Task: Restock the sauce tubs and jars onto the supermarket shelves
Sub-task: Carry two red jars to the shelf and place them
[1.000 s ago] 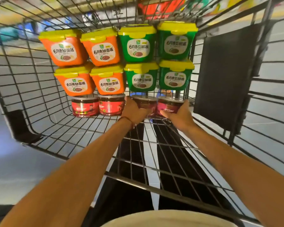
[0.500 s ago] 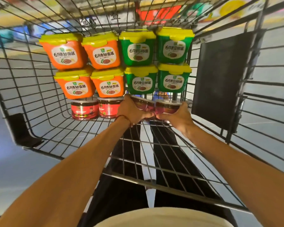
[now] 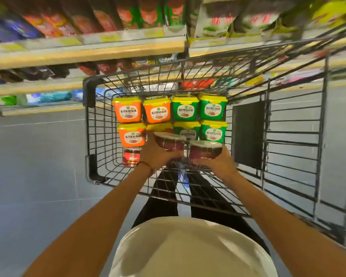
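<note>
Now both hands are inside the cart (image 3: 88, 92), and each one holds a jar. The left hand (image 3: 158, 156) has its fingers curled round the left jar (image 3: 169, 141), a dark red one with a pale lid, which is tilted a little. The right hand (image 3: 218, 162) grips the right jar (image 3: 205, 151) from its right side and from below. The two jars are just beside each other, in front of the lower row of tubs. At the far end of the cart the orange tubs (image 3: 127, 109) are stacked in two rows on the left and the green tubs (image 3: 213, 106) in two rows on the right, all with yellow lids; one lower orange tub is mostly hidden behind the left jar. A third jar (image 3: 131, 156), bright red, stands under the orange tubs. A thin red cord (image 3: 148, 166) is on the left wrist. A black panel (image 3: 248, 132) hangs on the right wall of the cart. Beyond the cart are the shelves (image 3: 88, 50), with blurred packets on them.
</note>
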`<state>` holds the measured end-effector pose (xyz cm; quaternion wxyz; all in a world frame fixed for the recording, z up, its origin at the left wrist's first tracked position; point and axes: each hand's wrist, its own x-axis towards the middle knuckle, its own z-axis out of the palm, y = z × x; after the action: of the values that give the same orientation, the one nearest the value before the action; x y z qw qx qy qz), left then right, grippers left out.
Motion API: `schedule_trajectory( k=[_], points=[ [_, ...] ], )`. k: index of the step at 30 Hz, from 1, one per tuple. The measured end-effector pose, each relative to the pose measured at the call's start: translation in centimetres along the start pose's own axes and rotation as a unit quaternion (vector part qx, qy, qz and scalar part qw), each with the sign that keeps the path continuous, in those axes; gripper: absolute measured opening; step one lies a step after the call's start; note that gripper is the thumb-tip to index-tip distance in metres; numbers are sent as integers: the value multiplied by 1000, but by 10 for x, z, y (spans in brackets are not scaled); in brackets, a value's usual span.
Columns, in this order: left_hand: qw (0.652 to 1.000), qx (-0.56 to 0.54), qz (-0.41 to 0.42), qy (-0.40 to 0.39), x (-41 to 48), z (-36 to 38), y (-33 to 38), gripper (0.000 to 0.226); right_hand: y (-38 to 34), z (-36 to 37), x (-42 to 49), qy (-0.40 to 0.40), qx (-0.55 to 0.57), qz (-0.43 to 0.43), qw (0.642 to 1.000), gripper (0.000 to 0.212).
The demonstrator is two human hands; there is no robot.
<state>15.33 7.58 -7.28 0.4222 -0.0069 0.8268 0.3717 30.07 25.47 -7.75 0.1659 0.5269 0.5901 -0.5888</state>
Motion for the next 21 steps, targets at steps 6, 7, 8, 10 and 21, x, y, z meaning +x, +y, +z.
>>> schedule_trajectory(
  k=[6, 7, 8, 10, 21],
  points=[
    [993, -93, 14, 70, -46, -45, 15, 119, -33, 14, -42, -21, 12, -80, 997, 87],
    [990, -117, 19, 80, -57, -51, 17, 120, -37, 17, -49, -34, 9, -99, 994, 87],
    [988, -118, 19, 97, -69, -58, 19, 114, -41, 20, -56, -44, 5, -120, 992, 88],
    [981, -123, 31, 146, -93, -66, 17, 101, -49, 26, -71, -68, 1, -160, 985, 87],
    [916, -168, 52, 361, -224, -128, -19, 85, -116, 83, -161, -176, -78, -335, 922, 94]
  ],
)
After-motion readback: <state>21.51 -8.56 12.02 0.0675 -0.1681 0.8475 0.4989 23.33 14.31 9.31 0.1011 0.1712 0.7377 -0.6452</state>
